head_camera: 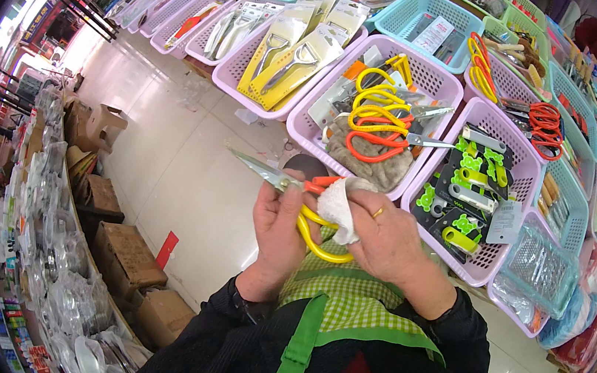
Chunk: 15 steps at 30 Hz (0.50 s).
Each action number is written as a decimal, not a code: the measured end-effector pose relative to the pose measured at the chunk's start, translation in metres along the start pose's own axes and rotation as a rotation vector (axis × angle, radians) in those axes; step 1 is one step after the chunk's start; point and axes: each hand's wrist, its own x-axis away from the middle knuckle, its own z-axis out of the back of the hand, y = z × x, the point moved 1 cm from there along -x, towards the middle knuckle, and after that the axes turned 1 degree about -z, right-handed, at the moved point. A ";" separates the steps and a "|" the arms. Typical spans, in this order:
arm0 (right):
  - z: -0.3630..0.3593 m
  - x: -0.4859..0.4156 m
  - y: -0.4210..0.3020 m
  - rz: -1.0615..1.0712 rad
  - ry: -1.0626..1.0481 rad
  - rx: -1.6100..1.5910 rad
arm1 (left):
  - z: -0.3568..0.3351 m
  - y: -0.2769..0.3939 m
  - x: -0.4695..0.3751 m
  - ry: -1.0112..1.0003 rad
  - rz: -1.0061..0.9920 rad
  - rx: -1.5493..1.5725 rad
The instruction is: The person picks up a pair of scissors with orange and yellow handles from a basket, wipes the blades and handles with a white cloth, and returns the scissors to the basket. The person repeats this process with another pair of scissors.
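Note:
In my left hand [282,218] is a pair of scissors [272,175], gripped near the pivot with the metal blades pointing up and left. One handle loop is yellow and the other is orange-red. My right hand [383,227], with a ring on one finger, pinches a white cloth [339,208] against the handles. The cloth and fingers hide part of the orange loop. Just beyond my hands, a lilac plastic basket [309,142] holds more scissors [380,112] with yellow and orange handles, lying on a grey-brown fuzzy cloth [376,168].
To the right stands a lilac basket [525,183] of carded nail clippers [468,193]. Carded peelers [297,63] fill another at the back. Orange-handled scissors [546,130] lie farther right. Cardboard boxes [127,260] sit on the tiled floor [183,172] below a left shelf of plastic-wrapped goods [73,293].

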 end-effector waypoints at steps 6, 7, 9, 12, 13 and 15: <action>-0.004 0.025 0.021 0.078 -0.033 -0.071 | 0.007 0.016 -0.004 0.010 -0.101 -0.080; -0.003 0.028 0.025 0.072 -0.032 -0.090 | 0.008 0.018 -0.006 0.022 -0.119 -0.046; -0.001 0.037 0.033 0.012 0.006 -0.053 | 0.010 0.019 -0.009 0.042 -0.128 -0.036; 0.005 0.043 0.043 -0.119 0.128 -0.141 | 0.013 0.019 -0.011 0.029 -0.116 0.003; 0.007 0.043 0.045 -0.167 0.196 -0.210 | 0.013 0.017 -0.011 0.008 -0.097 0.020; 0.016 0.041 0.044 -0.286 0.260 -0.363 | 0.011 0.013 -0.009 -0.012 -0.062 0.021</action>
